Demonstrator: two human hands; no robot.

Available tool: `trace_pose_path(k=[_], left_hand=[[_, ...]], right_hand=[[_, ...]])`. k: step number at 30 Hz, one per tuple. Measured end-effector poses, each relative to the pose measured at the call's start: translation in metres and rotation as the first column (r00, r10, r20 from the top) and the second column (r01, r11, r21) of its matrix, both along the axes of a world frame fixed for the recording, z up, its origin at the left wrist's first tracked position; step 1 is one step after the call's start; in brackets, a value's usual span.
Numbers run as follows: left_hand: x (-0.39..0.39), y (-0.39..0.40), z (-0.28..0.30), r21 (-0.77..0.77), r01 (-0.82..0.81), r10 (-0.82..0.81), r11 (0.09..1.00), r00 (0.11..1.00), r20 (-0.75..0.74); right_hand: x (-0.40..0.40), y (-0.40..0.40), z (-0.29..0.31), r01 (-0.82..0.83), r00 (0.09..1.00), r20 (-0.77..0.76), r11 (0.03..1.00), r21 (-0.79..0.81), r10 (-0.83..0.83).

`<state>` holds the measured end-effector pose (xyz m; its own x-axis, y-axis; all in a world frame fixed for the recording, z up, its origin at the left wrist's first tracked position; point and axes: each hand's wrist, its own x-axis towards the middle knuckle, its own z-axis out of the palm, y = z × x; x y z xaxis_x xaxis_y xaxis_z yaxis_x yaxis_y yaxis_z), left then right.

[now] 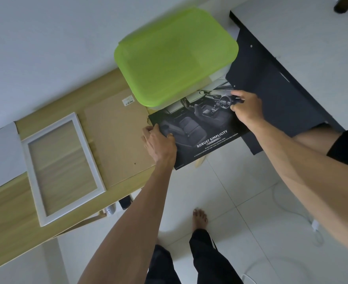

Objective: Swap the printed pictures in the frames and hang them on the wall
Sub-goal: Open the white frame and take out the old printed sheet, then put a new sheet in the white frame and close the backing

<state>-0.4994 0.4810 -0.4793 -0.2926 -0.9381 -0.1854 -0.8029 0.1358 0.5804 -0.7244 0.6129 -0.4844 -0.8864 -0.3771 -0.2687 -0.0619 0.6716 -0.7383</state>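
Held the dark print [199,128] at the tabletop's [2,214] edge beside the green lid [175,56]: left hand [158,143] pinching its near corner, right hand [245,107] gripping the far edge along with a small dark object, identity unclear. Lay emptied nearby, white frame [63,168] and brown backing [115,140], so apparently mid-swap, with loading, closing and hanging all left. Crowded the print's far corner, that lidded box.

Beside the lime-green lid [176,58], a dark print [197,128] is showing grey car seats and white lettering; a white frame [63,169] and brown backing board [117,138] are lying on pale woodgrain table [7,222].
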Motion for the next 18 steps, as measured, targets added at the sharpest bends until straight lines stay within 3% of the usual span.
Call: trace_pose_path(k=[6, 15, 18], left_hand=[[0.006, -0.006, 0.001, 0.027, -0.007, 0.009, 1.000, 0.997, -0.072], [0.057, -0.044, 0.020, -0.021, -0.088, 0.082, 0.996, 0.977, -0.198], [0.091, -0.068, 0.030, -0.037, -0.134, 0.122, 0.990, 0.965, -0.232]], right_hand=[[0.008, -0.005, 0.002, -0.054, 0.985, -0.156, 0.991, 0.124, 0.074], [0.077, -0.045, 0.043, -0.060, 0.947, -0.311, 0.995, 0.083, 0.083], [0.112, -0.068, 0.052, -0.088, 0.951, -0.292, 0.995, 0.050, 0.099]])
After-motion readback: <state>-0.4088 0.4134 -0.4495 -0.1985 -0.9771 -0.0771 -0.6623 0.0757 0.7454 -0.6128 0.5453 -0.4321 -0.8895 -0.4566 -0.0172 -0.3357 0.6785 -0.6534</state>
